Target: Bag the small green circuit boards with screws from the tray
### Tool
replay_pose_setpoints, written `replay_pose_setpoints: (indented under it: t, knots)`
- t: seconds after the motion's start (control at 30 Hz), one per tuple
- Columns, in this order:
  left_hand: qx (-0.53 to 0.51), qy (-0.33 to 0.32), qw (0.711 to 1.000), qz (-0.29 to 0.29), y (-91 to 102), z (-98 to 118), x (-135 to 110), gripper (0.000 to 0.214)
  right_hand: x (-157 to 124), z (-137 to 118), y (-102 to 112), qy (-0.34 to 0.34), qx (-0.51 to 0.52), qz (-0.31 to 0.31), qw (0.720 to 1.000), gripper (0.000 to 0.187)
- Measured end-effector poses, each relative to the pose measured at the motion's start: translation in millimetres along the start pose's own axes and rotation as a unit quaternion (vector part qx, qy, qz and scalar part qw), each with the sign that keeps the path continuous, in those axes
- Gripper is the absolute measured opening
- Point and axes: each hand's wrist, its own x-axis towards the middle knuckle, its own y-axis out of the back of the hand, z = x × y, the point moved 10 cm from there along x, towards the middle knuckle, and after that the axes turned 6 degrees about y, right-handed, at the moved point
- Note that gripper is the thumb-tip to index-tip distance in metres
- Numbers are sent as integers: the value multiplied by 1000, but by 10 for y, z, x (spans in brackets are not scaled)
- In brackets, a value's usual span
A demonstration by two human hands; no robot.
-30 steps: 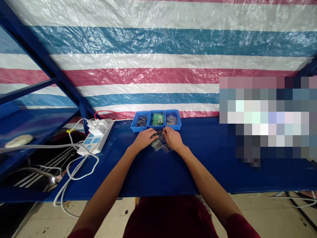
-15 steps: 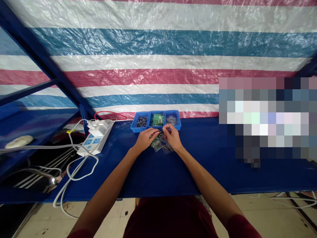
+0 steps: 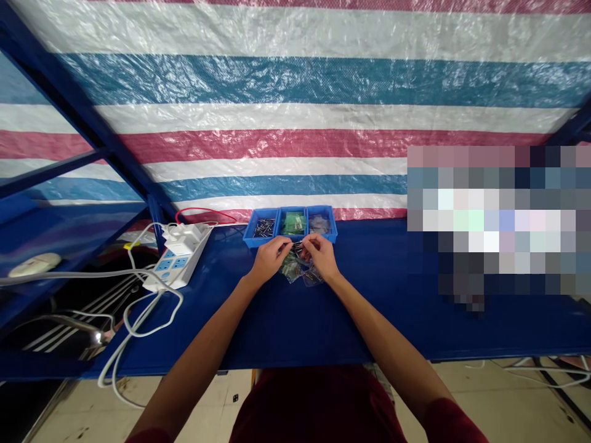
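My left hand [image 3: 268, 258] and my right hand [image 3: 322, 256] face each other just in front of the blue bins, fingertips pinched. Between them are small dark, screw-like metal pieces [image 3: 297, 247]; which fingers hold what is too small to tell. Under the hands lie small clear bags with green contents [image 3: 292, 271] and, by the right wrist, a clear bag [image 3: 312, 277] with small metal bits inside. The left bin [image 3: 249, 239] holds loose screw-like pieces, the middle bin [image 3: 290, 238] green packets, and the right bin [image 3: 334, 232] clear plastic bags.
On the left of the blue table [image 3: 295, 332] sits a white power strip [image 3: 184, 261] with plugged-in adapters and looping white cables [image 3: 133, 332]. A blurred-out area [image 3: 498, 221] covers the right side. A striped plastic sheet [image 3: 295, 144] hangs behind the bins.
The left fingertips have drawn back slightly to the left, widening the gap between the hands. More of the dark metal pieces shows between them. The bins and bags stay put.
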Motion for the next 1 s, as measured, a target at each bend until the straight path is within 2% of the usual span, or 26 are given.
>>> replay_pose_setpoints:
  t: [0.17,0.33,0.63,0.8,1.0]
  knots:
    - [7,8,999,35,72,-28,3,26,-7,-22,-8,17,-60,-10,998,22]
    - [-1,-5,999,39,77,-9,0,24,-15,-111,0,56,-122,-13,991,20]
    - [0,-7,998,56,107,20,-21,26,-34,-283,-13,128,-247,-22,960,19]
    - [-37,28,997,55,94,-86,-17,27,-36,-211,-15,103,-219,-21,970,20]
    - [-201,130,970,40,56,-263,8,25,-17,-47,-13,23,-53,-4,998,26]
